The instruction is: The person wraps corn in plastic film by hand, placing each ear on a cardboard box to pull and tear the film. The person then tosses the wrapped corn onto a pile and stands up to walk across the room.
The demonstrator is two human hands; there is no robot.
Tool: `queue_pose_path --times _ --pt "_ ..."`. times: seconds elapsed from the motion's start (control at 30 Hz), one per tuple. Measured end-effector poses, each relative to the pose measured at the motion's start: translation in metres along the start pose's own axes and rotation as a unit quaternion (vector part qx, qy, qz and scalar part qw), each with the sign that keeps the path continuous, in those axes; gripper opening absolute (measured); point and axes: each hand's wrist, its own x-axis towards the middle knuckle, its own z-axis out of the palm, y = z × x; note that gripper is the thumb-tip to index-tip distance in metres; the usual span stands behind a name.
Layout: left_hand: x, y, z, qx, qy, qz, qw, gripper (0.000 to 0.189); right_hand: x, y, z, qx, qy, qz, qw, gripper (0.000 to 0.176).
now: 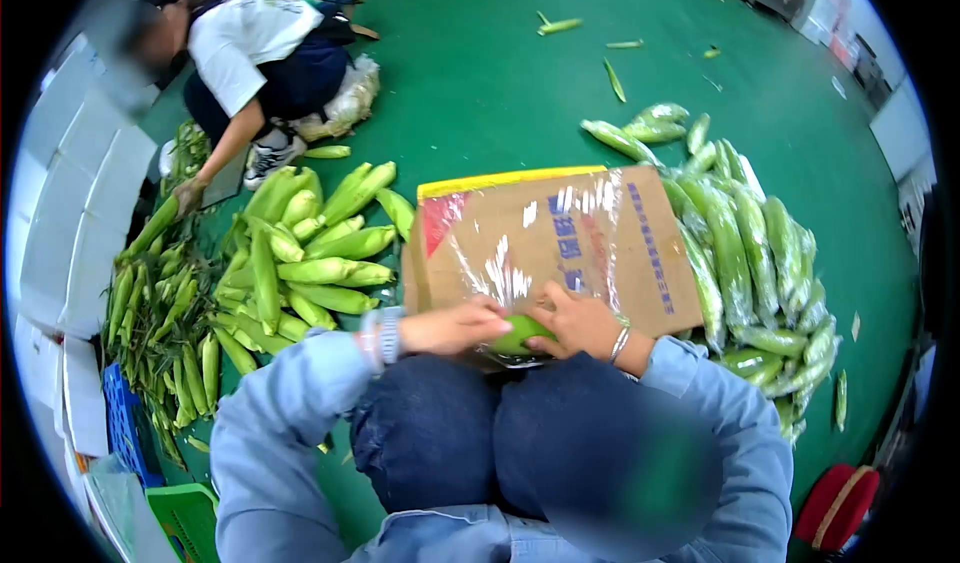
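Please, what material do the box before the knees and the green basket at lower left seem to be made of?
The box looks like cardboard: brown, matte, with printed characters. The clear film on it is probably plastic, because it gives white glare. The green basket seems to be plastic, evenly bright in colour; its exact finish I cannot tell.

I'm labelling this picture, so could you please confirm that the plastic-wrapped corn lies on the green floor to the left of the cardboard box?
Not quite: the head view shows the plastic-wrapped corn to the right of the cardboard box, though it does lie on the green floor.
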Motion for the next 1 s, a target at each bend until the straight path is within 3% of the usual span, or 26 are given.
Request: queue_pose_path --times 0.07,0.1,0.13,0.17,0.2,0.23,0.27,0.3,0.33,0.4,0.43,0.5,0.6,0.67,0.73,0.83,0.9,0.93,1.0 --pt "0.021 -0.017 0.002 0.190 0.028 0.059 0.980 0.032 0.018 0.017 0.016 -0.020 0.130 -0.055 0.990 0.034" --pt "0.035 -0.031 0.008 0.206 0.085 0.078 0.972 0.027 0.030 0.022 0.014 -0.043 0.157 -0.037 0.986 0.031" --pt "0.039 -0.008 0.002 0.332 0.097 0.027 0.938 0.023 0.040 0.026 0.013 -0.063 0.183 -0.019 0.981 0.029" --pt "0.053 -0.022 0.002 0.439 0.150 0.035 0.885 0.019 0.053 0.036 0.015 -0.040 0.177 0.006 0.983 0.028" --pt "0.066 -0.043 -0.008 0.490 0.207 0.153 0.833 0.020 0.071 0.046 0.015 -0.018 0.170 0.034 0.985 0.027" --pt "0.065 -0.011 -0.007 0.526 0.210 0.024 0.824 0.024 0.089 0.052 0.009 -0.024 0.183 0.011 0.983 0.027" --pt "0.080 -0.030 -0.007 0.518 0.293 0.061 0.801 0.026 0.102 0.057 0.005 -0.042 0.177 0.064 0.981 0.025" --pt "0.078 -0.012 -0.004 0.581 0.289 0.054 0.759 0.033 0.113 0.063 0.001 -0.059 0.169 0.124 0.976 0.024" --pt "0.085 -0.004 0.005 0.515 0.248 0.026 0.820 0.047 0.126 0.072 -0.001 -0.063 0.171 0.118 0.976 0.024" --pt "0.078 0.008 0.030 0.550 0.297 0.174 0.761 0.059 0.149 0.085 -0.008 -0.079 0.142 0.196 0.967 0.023" --pt "0.080 0.009 0.029 0.551 0.299 0.178 0.758 0.059 0.155 0.090 -0.011 -0.098 0.183 0.170 0.963 0.025" --pt "0.084 0.007 0.024 0.649 0.293 0.103 0.695 0.072 0.165 0.101 -0.025 -0.105 0.199 0.181 0.957 0.023" --pt "0.160 -0.051 -0.009 0.597 0.326 -0.006 0.733 0.087 0.168 0.106 -0.046 -0.098 0.188 0.215 0.953 0.022" --pt "0.163 -0.022 -0.045 0.556 0.215 -0.055 0.801 0.086 0.167 0.110 -0.057 -0.171 0.056 0.281 0.943 0.024" --pt "0.176 -0.020 -0.058 0.551 0.218 -0.043 0.805 0.086 0.170 0.130 -0.051 -0.177 0.048 0.297 0.937 0.028" --pt "0.178 -0.020 -0.066 0.476 0.138 -0.073 0.866 0.071 0.178 0.143 -0.042 -0.125 -0.012 0.312 0.942 0.027" --pt "0.166 -0.024 -0.048 0.445 0.106 -0.071 0.886 0.065 0.185 0.155 -0.026 0.035 -0.168 0.366 0.915 0.029" --pt "0.159 -0.025 -0.040 0.415 0.067 -0.069 0.905 0.058 0.174 0.149 -0.019 -0.141 -0.089 0.295 0.941 0.031" --pt "0.120 0.003 -0.021 0.399 -0.016 -0.029 0.916 0.046 0.168 0.145 -0.015 -0.118 -0.071 0.333 0.933 0.037"
